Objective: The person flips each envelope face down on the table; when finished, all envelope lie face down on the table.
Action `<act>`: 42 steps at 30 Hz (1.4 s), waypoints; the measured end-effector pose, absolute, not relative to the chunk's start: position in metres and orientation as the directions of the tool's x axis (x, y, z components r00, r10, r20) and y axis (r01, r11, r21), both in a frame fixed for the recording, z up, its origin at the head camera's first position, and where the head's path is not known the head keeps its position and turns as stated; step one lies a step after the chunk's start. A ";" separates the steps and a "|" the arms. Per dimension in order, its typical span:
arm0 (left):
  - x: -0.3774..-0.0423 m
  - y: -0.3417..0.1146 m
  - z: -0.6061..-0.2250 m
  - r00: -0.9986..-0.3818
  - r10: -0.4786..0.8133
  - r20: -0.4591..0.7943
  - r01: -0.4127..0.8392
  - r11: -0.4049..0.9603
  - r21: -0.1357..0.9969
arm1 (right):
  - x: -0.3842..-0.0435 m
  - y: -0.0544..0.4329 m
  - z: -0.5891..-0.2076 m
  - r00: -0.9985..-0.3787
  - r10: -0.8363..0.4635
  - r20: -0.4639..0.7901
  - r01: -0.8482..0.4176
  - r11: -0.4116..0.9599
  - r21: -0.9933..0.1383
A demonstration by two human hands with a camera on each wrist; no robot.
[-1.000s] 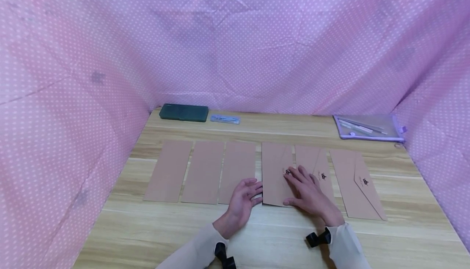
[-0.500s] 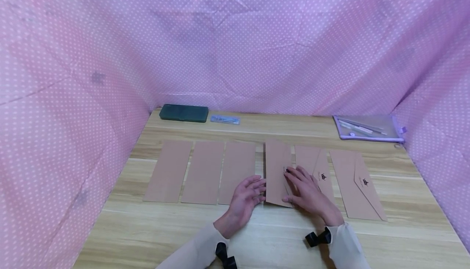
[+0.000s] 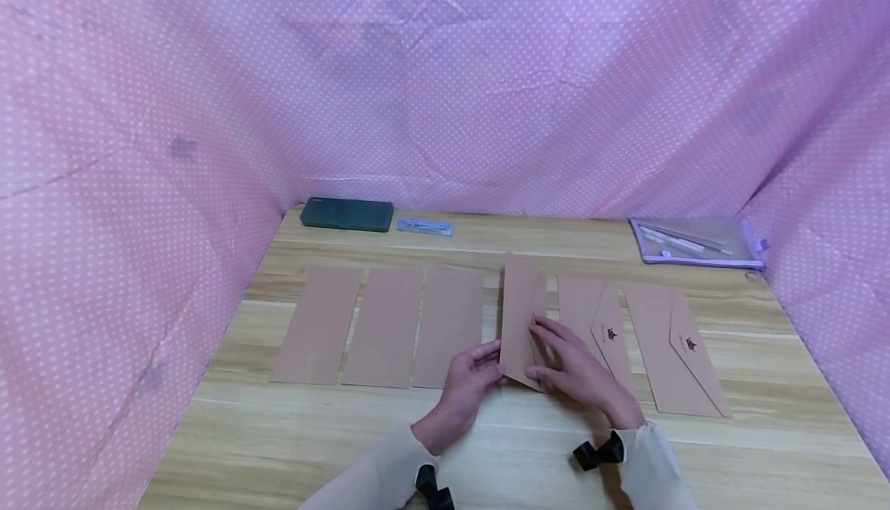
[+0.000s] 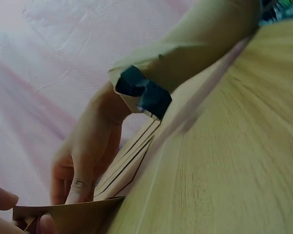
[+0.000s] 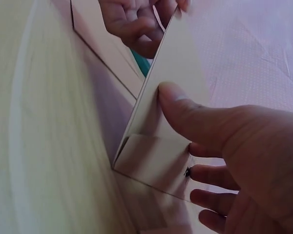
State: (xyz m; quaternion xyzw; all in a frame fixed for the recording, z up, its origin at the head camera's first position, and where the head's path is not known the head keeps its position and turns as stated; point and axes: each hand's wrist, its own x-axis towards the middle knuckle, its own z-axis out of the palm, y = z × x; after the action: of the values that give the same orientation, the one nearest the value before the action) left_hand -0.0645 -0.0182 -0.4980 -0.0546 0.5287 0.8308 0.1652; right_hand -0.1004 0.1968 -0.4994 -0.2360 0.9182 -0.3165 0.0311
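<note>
Okay, the left hand [image 3: 467, 382] is pinching the left edge of an envelope [image 3: 520, 317] sitting tilted mid-row on the table [image 3: 518, 448]; the right hand [image 3: 579, 367] is resting loosely against its flap side. I'd be pressing lightly, avoiding creases.

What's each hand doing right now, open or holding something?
Left hand: holding the tilted envelope by its edge.
Right hand: open, touching the same envelope.

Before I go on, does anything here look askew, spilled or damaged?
Nothing looks spilled. One envelope tilts up while the other envelopes lie flat, but the fingers of the left hand pinch its edge. The grey smudges on the pink cloth at left look odd, breaking its dotted pattern; perhaps stains.
</note>
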 end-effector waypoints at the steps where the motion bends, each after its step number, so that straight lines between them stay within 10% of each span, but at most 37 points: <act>1: -0.064 -0.018 -0.498 -0.945 0.202 -0.258 -0.317 -0.365 0.876 | -0.100 0.196 -0.499 -0.890 -0.449 0.080 -0.399 0.683 -0.612; 18: -0.057 -0.010 -0.489 -0.973 0.054 0.226 0.232 0.145 0.962 | -0.102 0.172 -0.482 -0.940 -0.338 0.038 -0.215 0.503 -0.837; 28: -0.062 -0.008 -0.489 -0.750 0.122 0.651 0.633 0.417 0.652 | -0.102 0.164 -0.468 -0.962 -0.258 -0.092 -0.036 0.451 -0.892; 42: -0.067 -0.003 -0.489 -0.499 0.296 0.814 0.746 0.625 0.230 | -0.105 0.160 -0.451 -0.973 -0.190 -0.131 0.028 0.465 -0.885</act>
State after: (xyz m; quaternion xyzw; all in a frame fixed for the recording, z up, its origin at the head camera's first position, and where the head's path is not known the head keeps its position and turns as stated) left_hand -0.0673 -0.0033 -0.4888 0.3199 0.8149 0.2921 -0.3851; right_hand -0.1053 0.1598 -0.4507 -0.0476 0.8494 -0.5148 0.1060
